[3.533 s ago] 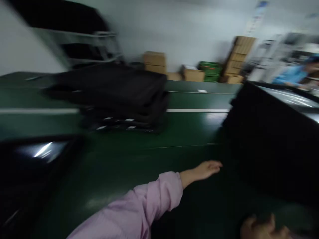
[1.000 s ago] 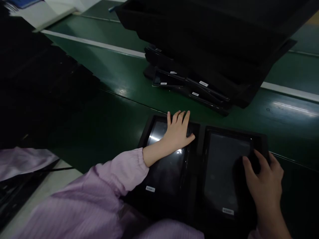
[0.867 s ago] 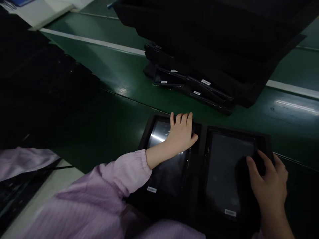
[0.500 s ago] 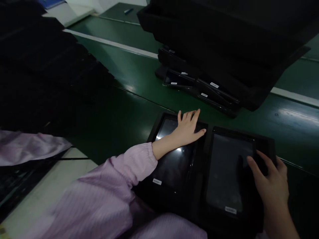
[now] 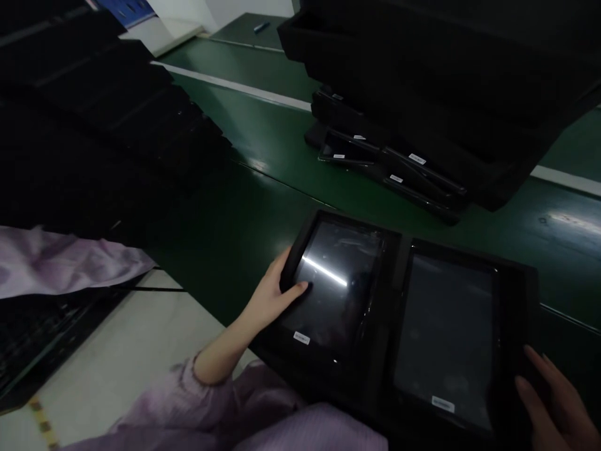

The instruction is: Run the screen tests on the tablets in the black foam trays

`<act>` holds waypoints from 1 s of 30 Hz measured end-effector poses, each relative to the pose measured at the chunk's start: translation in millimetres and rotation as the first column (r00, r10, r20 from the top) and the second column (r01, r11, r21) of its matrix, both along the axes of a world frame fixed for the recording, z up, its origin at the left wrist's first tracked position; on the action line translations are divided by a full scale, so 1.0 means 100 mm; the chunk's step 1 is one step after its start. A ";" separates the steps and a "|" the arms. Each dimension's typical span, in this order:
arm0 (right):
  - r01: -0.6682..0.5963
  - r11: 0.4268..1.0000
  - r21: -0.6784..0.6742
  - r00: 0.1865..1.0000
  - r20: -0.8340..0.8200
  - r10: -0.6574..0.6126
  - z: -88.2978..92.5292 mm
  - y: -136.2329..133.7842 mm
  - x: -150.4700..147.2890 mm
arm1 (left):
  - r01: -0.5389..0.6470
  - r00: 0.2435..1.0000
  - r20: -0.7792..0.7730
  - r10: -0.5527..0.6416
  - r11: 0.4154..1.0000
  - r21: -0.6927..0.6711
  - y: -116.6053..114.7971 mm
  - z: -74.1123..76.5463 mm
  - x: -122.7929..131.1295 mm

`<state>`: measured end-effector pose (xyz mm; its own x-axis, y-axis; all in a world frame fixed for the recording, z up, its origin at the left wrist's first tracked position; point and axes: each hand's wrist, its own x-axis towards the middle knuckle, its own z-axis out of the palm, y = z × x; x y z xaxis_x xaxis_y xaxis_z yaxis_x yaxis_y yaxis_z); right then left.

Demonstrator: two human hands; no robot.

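Observation:
A black two-compartment tray [image 5: 392, 282] lies in front of me, partly over the near edge of the green table. In its left compartment is a dark flat-screen device [image 5: 328, 307] with a bright light streak; a similar flat-screen device [image 5: 446, 332] fills the right one. Both carry a small white label at the near end. My left hand [image 5: 275, 291] grips the tray's left edge, thumb on top and the other fingers partly hidden by the rim. Around the right edge is my right hand [image 5: 558, 401], thumb and fingers curled against it, cut off by the frame.
Black trays [image 5: 422, 75] are piled beyond, with several labelled flat devices [image 5: 413, 172] jutting out at the bottom. Another dark stack [image 5: 94, 125] rises at left. A pen [image 5: 261, 27] lies far back on the green table [image 5: 272, 188]. Purple cloth [image 5: 61, 263] shows at the left edge.
My left hand has left the far part of the left device for the tray's left edge. My right hand has moved off the right device to the right edge.

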<state>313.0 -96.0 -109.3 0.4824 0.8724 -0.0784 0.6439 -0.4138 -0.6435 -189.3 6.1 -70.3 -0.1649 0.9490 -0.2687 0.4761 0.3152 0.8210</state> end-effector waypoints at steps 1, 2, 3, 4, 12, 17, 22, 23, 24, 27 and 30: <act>0.031 0.999 -0.015 0.999 -0.029 -0.031 0.07 0.04 -0.07 | 0.009 1.000 0.007 -0.009 1.000 0.008 0.04 0.01 0.05; 0.068 0.997 -0.041 0.997 -0.040 -0.069 0.15 0.10 -0.15 | 0.020 1.000 0.009 -0.020 1.000 0.014 0.12 0.02 0.10; 0.102 0.993 -0.063 0.994 -0.036 -0.104 0.23 0.16 -0.23 | 0.037 0.999 0.012 -0.037 0.999 0.013 0.22 0.05 0.15; 0.127 0.989 -0.082 0.991 -0.025 -0.129 0.31 0.21 -0.29 | 0.060 0.998 0.013 -0.060 0.998 0.012 0.33 0.08 0.18; 0.188 0.976 -0.110 0.982 0.014 -0.188 0.44 0.28 -0.39 | 0.233 0.963 -0.145 -0.226 0.972 0.036 0.84 0.07 0.31; 0.140 0.989 -0.040 0.978 0.160 -0.132 0.36 0.26 -0.41 | 0.260 0.956 -0.160 -0.245 0.962 0.086 0.83 -0.01 0.29; 0.076 0.997 -0.002 0.971 0.226 -0.074 0.37 0.27 -0.49 | 0.275 0.954 -0.161 -0.253 0.951 0.138 0.84 -0.11 0.20; 0.065 0.997 0.033 0.969 0.239 -0.071 0.38 0.27 -0.51 | 0.285 0.950 -0.174 -0.260 0.949 0.138 0.84 -0.12 0.19; 0.049 0.996 0.079 0.966 0.249 -0.067 0.39 0.27 -0.53 | 0.293 0.946 -0.186 -0.266 0.947 0.135 0.84 -0.13 0.18; -0.015 0.982 0.188 0.959 0.281 -0.040 0.44 0.26 -0.58 | 0.285 0.946 -0.195 -0.259 0.952 0.116 0.83 -0.11 0.17; -0.104 0.972 0.211 0.945 0.326 0.030 0.47 0.22 -0.60 | 0.282 0.941 -0.218 -0.259 0.956 0.081 0.83 -0.07 0.19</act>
<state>253.4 -73.9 -62.1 0.3897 0.8808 0.2691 0.8511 -0.2328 -0.4705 -170.7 89.0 -77.7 0.0622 0.9869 -0.1488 0.6904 0.0651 0.7205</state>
